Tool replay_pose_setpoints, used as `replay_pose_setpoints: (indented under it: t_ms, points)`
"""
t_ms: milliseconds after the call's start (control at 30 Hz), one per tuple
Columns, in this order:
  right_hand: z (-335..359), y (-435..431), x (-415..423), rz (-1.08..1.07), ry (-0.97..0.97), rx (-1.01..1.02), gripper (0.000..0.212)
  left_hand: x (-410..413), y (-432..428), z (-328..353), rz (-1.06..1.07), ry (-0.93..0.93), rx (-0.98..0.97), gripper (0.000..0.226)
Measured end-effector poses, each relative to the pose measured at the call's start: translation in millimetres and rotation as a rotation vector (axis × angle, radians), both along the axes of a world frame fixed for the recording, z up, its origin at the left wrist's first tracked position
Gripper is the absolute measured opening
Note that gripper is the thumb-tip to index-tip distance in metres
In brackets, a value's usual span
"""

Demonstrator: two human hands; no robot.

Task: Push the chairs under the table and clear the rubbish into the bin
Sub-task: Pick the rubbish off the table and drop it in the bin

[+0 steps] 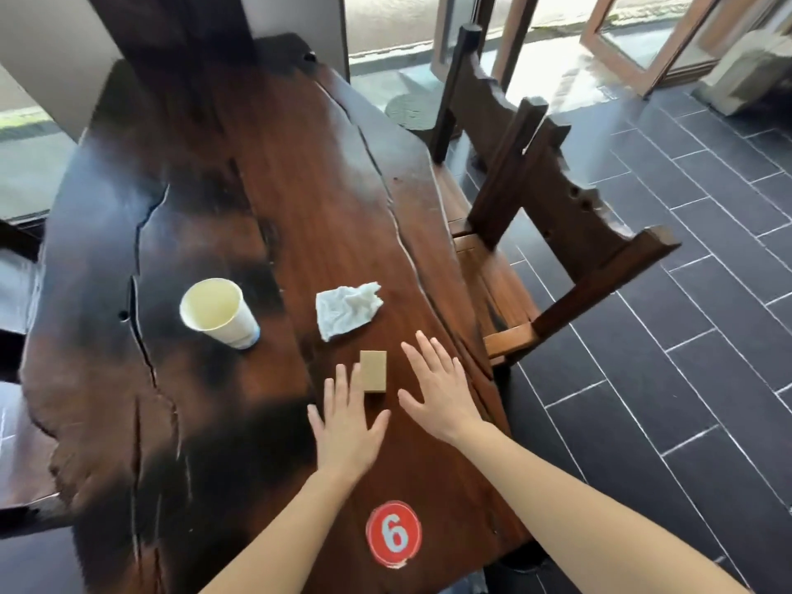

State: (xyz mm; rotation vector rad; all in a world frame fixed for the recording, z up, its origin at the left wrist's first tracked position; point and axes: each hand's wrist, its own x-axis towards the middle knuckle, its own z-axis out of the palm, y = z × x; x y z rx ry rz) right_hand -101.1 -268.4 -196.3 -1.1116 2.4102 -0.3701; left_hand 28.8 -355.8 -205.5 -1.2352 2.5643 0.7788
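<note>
On the dark slab table stand a white paper cup, a crumpled white tissue and a small tan block. My left hand lies flat and open on the table just left of the block, its fingertips beside it. My right hand is flat and open just right of the block. Neither hand holds anything. Two dark wooden chairs stand at the table's right side, their seats partly under the edge. No bin is in view.
A red round sticker with a 6 marks the near end of the table. Dark tiled floor spreads to the right. Another dark chair shows at the left edge. A wooden post rises behind the table's far end.
</note>
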Motion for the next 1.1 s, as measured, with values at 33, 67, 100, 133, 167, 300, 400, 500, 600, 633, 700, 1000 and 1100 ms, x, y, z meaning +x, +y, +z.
replay_pose_setpoints:
  t_ms: [33,67,100,133,167,300,400,500,600,633,700,1000,1100]
  points:
    - [-2.9,-15.5,-1.8,-0.008,-0.005,-0.008,0.065,-5.4,-3.7,-3.3,-0.013,0.017,0.021,0.075]
    - [-6.1,-30.1,-4.0,-0.016,-0.009,-0.014,0.061,-11.1,-5.6,-7.2,-0.033,0.031,0.043,0.075]
    - [-8.9,-44.0,-6.2,-0.023,-0.015,-0.023,0.058,-15.9,-7.3,-12.9,-0.064,0.035,0.064,0.075]
    - [-11.6,-57.0,-8.5,-0.027,-0.035,-0.037,0.056,-19.5,-10.0,-19.8,-0.105,0.019,0.083,0.074]
    - [-13.2,-68.8,-10.8,-0.026,-0.071,-0.053,0.058,-20.8,-13.4,-27.2,-0.155,-0.019,0.102,0.073]
    - [-20.1,-100.4,-22.1,0.013,-0.170,-0.035,0.068,-5.0,-32.0,-54.7,-0.339,-0.128,0.094,0.066]
    - [-33.6,-115.2,-32.5,0.054,-0.148,0.039,0.066,7.9,-47.8,-55.4,-0.306,0.025,0.022,0.057]
    - [-49.1,-122.1,-36.2,0.109,-0.062,0.145,0.061,18.4,-63.6,-54.2,-0.209,0.093,-0.038,0.045]
    - [-63.7,-113.1,-26.2,0.119,-0.011,0.197,0.052,30.1,-72.4,-60.1,-0.177,0.102,-0.040,0.036]
    - [-66.6,-105.7,-20.5,0.113,0.011,0.196,0.050,32.4,-73.0,-62.0,-0.167,0.118,-0.030,0.032]
    - [-68.0,-89.8,-8.9,0.093,0.055,0.171,0.045,35.2,-71.3,-63.5,-0.121,0.162,-0.009,0.029]
    - [-63.9,-127.5,-25.9,0.144,0.120,0.020,0.060,36.6,-58.5,-62.9,0.183,0.264,0.053,0.044]
    - [-70.6,-152.1,-34.2,0.143,0.022,0.090,0.063,33.4,-60.0,-55.3,0.254,0.290,0.108,0.048]
